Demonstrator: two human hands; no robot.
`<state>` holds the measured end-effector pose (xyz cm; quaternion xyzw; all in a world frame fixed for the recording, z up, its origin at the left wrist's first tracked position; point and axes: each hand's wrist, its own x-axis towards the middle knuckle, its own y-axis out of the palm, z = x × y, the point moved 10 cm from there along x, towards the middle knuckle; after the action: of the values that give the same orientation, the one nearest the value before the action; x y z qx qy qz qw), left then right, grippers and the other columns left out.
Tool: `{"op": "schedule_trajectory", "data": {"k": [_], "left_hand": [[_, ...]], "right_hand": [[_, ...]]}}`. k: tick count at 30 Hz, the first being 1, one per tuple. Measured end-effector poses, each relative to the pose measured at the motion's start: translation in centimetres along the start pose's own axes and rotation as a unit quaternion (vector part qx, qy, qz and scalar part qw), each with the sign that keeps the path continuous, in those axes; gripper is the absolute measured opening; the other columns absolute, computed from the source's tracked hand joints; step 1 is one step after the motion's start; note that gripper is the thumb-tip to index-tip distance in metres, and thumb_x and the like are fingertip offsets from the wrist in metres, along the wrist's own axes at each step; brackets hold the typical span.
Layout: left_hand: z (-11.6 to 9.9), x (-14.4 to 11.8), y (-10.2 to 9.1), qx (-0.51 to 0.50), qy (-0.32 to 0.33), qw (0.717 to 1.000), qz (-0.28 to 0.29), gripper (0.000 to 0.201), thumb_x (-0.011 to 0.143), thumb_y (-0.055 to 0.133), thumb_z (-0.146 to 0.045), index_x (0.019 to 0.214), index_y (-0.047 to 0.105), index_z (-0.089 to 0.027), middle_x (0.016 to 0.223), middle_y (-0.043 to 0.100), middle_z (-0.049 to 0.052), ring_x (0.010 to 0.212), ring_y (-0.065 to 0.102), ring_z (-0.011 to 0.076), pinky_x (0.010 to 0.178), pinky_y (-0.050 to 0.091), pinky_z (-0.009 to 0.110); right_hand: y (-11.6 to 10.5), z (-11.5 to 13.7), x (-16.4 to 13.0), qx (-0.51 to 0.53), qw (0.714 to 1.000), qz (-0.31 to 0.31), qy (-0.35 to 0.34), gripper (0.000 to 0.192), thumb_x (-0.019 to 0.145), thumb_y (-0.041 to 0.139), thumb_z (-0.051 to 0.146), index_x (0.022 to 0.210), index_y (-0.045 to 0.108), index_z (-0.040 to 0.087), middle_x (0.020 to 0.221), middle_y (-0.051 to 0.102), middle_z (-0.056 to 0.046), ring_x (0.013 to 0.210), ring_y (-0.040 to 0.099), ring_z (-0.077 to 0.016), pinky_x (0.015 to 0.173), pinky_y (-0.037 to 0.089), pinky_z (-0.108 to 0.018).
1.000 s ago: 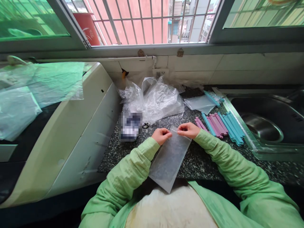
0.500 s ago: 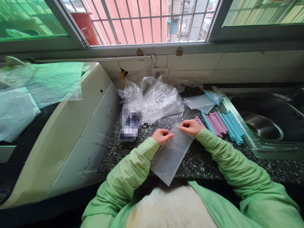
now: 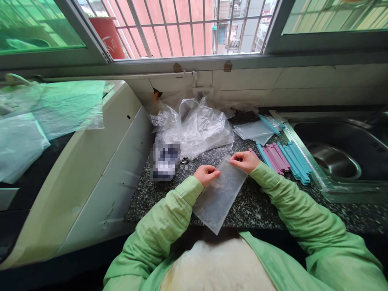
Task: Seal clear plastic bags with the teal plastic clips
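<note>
Two hands are engaged with one clear plastic bag, which is held flat and slanted over the near edge of the speckled counter. The bag's upper edge is pinched at its left end by the fingers of the left hand and at its right end by the fingers of the right hand; both grips are closed on the film. The bag's lower corner hangs past the counter's front edge, toward the body. Just beside the right hand, a row of pink and blue sticks is laid out next to the steel sink. Crumpled clear plastic is heaped behind the hands, below the window, and more flat bags are seen further back.
</note>
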<state>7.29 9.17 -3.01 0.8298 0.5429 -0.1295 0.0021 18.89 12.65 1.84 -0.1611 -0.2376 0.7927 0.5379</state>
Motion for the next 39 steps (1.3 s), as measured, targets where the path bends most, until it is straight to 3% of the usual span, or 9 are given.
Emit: {"op": "schedule_trajectory", "data": {"k": [9, 16, 21, 26, 30, 34, 39], "left_hand": [[-0.3, -0.1, -0.5, 0.044, 0.009, 0.999, -0.028, 0.038, 0.058, 0.061, -0.048, 0.051, 0.052, -0.012, 0.041, 0.033, -0.008, 0.044, 0.027, 0.0043, 0.044, 0.019, 0.021], [0.1, -0.1, -0.4, 0.075, -0.007, 0.997, -0.031, 0.030, 0.061, 0.058, -0.040, 0.053, 0.055, -0.011, 0.043, 0.041, -0.006, 0.045, 0.032, 0.0053, 0.047, 0.024, 0.021], [0.1, -0.2, -0.3, 0.071, -0.004, 0.997, -0.026, 0.036, 0.060, 0.057, -0.047, 0.052, 0.053, -0.011, 0.042, 0.038, -0.006, 0.044, 0.030, 0.0048, 0.046, 0.022, 0.021], [-0.1, -0.4, 0.1, 0.081, 0.000, 0.997, -0.001, 0.048, 0.055, 0.057, -0.058, 0.043, 0.044, -0.013, 0.039, 0.028, -0.008, 0.042, 0.024, 0.0034, 0.044, 0.017, 0.021], [0.4, -0.3, 0.3, 0.078, -0.011, 0.997, 0.007, 0.047, 0.054, 0.059, -0.057, 0.044, 0.047, -0.012, 0.039, 0.036, -0.006, 0.041, 0.028, 0.0038, 0.043, 0.021, 0.021], [0.9, -0.1, 0.3, 0.062, -0.017, 0.998, 0.003, 0.046, 0.053, 0.060, -0.056, 0.048, 0.052, -0.011, 0.041, 0.042, -0.005, 0.042, 0.032, 0.0045, 0.043, 0.024, 0.020], [0.7, -0.1, 0.4, 0.064, -0.009, 0.998, 0.007, 0.050, 0.053, 0.058, -0.061, 0.045, 0.048, -0.012, 0.039, 0.035, -0.006, 0.042, 0.028, 0.0036, 0.042, 0.020, 0.020]], "right_hand": [[-1.5, 0.2, -0.1, -0.037, 0.998, -0.046, -0.016, 0.027, 0.062, 0.052, 0.042, 0.056, 0.056, 0.015, 0.052, 0.052, 0.000, 0.050, 0.042, -0.0096, 0.048, 0.034, -0.023], [-2.9, -0.1, -0.1, -0.066, 0.995, -0.078, -0.013, 0.026, 0.062, 0.052, 0.041, 0.057, 0.057, 0.016, 0.050, 0.051, 0.000, 0.048, 0.039, -0.0090, 0.048, 0.032, -0.023], [-3.1, 0.0, -0.2, -0.085, 0.992, -0.091, -0.008, 0.025, 0.062, 0.052, 0.039, 0.057, 0.058, 0.015, 0.051, 0.052, -0.001, 0.049, 0.041, -0.0096, 0.049, 0.033, -0.024], [-5.2, -0.6, -0.3, -0.092, 0.986, -0.140, 0.003, 0.025, 0.064, 0.051, 0.040, 0.059, 0.059, 0.016, 0.052, 0.054, -0.001, 0.050, 0.043, -0.0106, 0.047, 0.032, -0.023], [-6.7, -1.6, -0.3, -0.093, 0.982, -0.163, 0.014, 0.026, 0.065, 0.051, 0.040, 0.060, 0.059, 0.016, 0.053, 0.055, -0.002, 0.049, 0.043, -0.0107, 0.046, 0.031, -0.024], [-6.8, -2.1, -0.2, -0.095, 0.982, -0.164, 0.011, 0.027, 0.066, 0.052, 0.042, 0.062, 0.061, 0.016, 0.055, 0.057, -0.002, 0.049, 0.044, -0.0111, 0.046, 0.032, -0.024], [-6.7, -2.2, -0.2, -0.091, 0.982, -0.166, 0.014, 0.029, 0.066, 0.052, 0.043, 0.063, 0.061, 0.016, 0.056, 0.057, -0.002, 0.050, 0.046, -0.0116, 0.046, 0.033, -0.024]]}}
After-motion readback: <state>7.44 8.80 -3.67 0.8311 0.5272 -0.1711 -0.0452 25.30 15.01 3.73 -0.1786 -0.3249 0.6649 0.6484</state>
